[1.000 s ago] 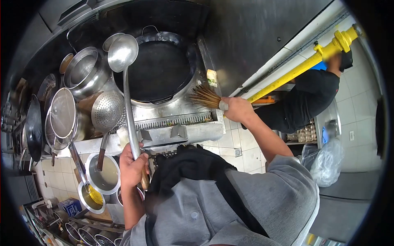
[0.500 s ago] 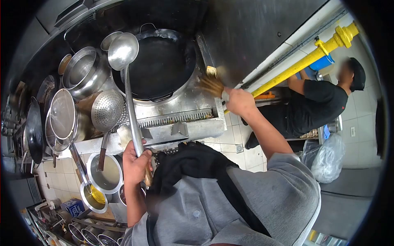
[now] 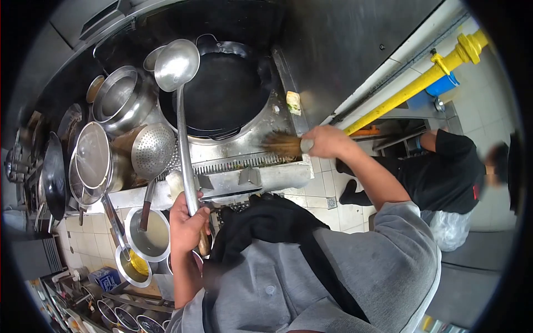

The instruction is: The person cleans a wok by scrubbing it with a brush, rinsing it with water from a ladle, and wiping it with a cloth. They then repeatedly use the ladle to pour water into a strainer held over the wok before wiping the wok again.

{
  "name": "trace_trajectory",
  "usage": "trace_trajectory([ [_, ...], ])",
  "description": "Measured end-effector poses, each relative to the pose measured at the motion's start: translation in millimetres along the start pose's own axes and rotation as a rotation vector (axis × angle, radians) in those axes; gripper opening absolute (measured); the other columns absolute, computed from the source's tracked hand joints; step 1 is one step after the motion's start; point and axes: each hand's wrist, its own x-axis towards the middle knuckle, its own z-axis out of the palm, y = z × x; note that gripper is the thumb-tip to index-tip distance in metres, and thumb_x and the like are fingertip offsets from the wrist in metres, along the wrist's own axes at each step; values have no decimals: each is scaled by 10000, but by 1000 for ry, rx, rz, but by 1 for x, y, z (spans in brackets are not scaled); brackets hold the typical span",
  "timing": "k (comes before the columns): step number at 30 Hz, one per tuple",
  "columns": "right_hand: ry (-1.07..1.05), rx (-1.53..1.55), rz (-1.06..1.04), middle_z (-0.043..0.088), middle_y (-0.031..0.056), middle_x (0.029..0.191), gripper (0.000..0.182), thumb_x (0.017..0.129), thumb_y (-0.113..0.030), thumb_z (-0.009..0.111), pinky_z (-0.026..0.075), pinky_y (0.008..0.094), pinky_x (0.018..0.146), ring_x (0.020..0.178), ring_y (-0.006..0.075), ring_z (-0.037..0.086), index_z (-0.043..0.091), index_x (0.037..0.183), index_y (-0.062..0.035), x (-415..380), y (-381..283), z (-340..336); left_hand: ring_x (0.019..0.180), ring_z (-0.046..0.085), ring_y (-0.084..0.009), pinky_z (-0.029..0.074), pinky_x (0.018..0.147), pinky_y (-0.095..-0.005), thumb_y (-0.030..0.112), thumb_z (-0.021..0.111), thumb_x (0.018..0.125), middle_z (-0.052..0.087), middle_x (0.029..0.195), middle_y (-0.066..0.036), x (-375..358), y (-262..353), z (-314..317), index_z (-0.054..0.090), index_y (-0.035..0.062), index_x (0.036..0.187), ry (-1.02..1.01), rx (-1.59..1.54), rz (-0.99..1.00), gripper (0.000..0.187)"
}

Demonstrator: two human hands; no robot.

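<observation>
My left hand (image 3: 187, 227) is wrapped round the handle of a long metal ladle (image 3: 177, 66). The ladle's bowl hangs before the left rim of a big black wok (image 3: 225, 94) on the stove. Closed round the bound end of a bamboo wok brush (image 3: 284, 145) is my right hand (image 3: 331, 142). The brush's bristles, a little blurred, are over the steel stove top (image 3: 236, 149) right of the wok, close to the slotted drain (image 3: 233, 164). A small pale yellowish block with green bits (image 3: 293, 103) lies on the stove's right edge.
Left of the wok are stacked metal bowls (image 3: 118, 91), a perforated ladle (image 3: 152, 147) and a mesh strainer (image 3: 93, 155). Pots (image 3: 147, 233) stand lower left. A yellow pipe (image 3: 411, 94) runs along the right wall. Another person in black (image 3: 438, 172) bends at the right.
My right hand has swept the brush nearer to me, from beside the pale block toward the drain. The other person has bent lower and shifted right. The ladle stays in my left hand.
</observation>
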Motion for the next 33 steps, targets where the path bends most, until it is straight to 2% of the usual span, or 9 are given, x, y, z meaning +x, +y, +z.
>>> trace_trajectory([
  [8, -176, -58, 253, 657, 185, 1060, 409, 725, -148, 582, 493, 424, 895, 1024, 333, 618, 660, 1122, -87, 71, -3, 8, 437, 483, -101, 413, 409, -239, -28, 566, 811, 514, 636, -18, -12, -5, 6, 483, -3, 1085, 4, -63, 31, 288],
  [11, -283, -192, 61, 654, 188, 1062, 362, 742, -168, 581, 492, 437, 889, 1011, 349, 618, 668, 1086, -98, 51, -28, 21, 440, 492, -110, 426, 399, -249, -47, 568, 791, 516, 649, -41, -23, -10, -5, 485, -6, 1091, 13, -105, 25, 314],
  [14, -292, -7, -3, 653, 182, 1065, 344, 767, -145, 553, 495, 428, 865, 1010, 329, 623, 662, 1092, -119, 30, -59, -9, 442, 494, -110, 427, 399, -245, -50, 566, 790, 514, 648, -40, -27, -13, -10, 486, -2, 1097, 50, -80, 36, 320],
  [16, -142, 140, -259, 657, 171, 1042, 367, 758, -150, 561, 499, 429, 859, 985, 337, 626, 647, 1115, -144, 47, -80, 5, 443, 489, -103, 419, 403, -236, -45, 569, 795, 517, 649, -31, -24, -11, -7, 488, 4, 1096, 61, -107, 32, 315],
  [19, -87, 94, -251, 666, 152, 995, 347, 767, -163, 561, 504, 440, 843, 969, 338, 630, 637, 1105, -146, 66, -94, 41, 454, 481, -88, 412, 403, -226, -35, 589, 798, 517, 646, -12, -22, -6, -3, 494, 12, 1098, 81, -99, 63, 319],
  [21, -258, -151, -389, 669, 143, 993, 346, 777, -164, 558, 507, 450, 831, 974, 330, 631, 632, 1115, -156, 79, -73, 64, 437, 465, -80, 397, 392, -218, -13, 585, 794, 512, 644, -10, -28, -4, -3, 509, 11, 1091, 92, -79, 84, 307],
  [28, -286, -141, -56, 662, 167, 1029, 323, 798, -206, 565, 505, 451, 836, 982, 350, 626, 623, 1106, -131, 29, 3, -12, 432, 459, -79, 390, 389, -210, 6, 589, 780, 510, 659, -15, -35, -15, -9, 521, 8, 1088, 116, -91, 65, 315],
  [31, 33, 41, 119, 654, 202, 1021, 328, 796, -194, 540, 498, 460, 841, 976, 374, 623, 616, 1102, -104, 20, 14, 71, 436, 496, -105, 421, 394, -238, -59, 577, 788, 523, 673, -26, -27, -15, -4, 494, 6, 1092, 11, -136, 57, 323],
  [33, -44, 141, 186, 648, 237, 989, 398, 773, -157, 525, 492, 487, 823, 934, 399, 627, 557, 1163, -86, 7, 4, 114, 437, 499, -108, 428, 394, -241, -60, 578, 788, 521, 673, -28, -21, -12, 3, 493, 4, 1088, -19, -135, 79, 318],
])
